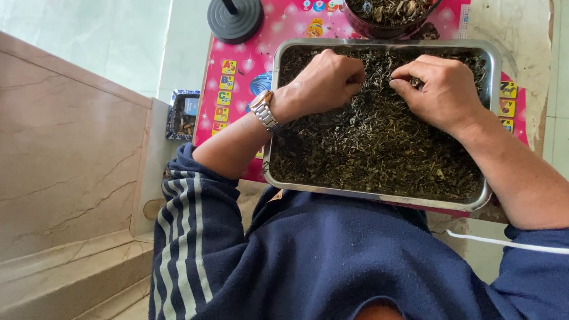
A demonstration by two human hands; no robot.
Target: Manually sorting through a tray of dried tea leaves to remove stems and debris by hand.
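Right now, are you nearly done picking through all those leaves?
Not nearly. Some bits already lie in the dark bowl. The left hand and right hand are pinching at dried leaves near the tray's far end. The tray is covered with leaves.

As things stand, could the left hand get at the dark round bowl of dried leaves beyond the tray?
Probably yes. The left hand rests on the dried leaves in the metal tray, and the bowl sits just past the tray's far rim with nothing visibly between them.
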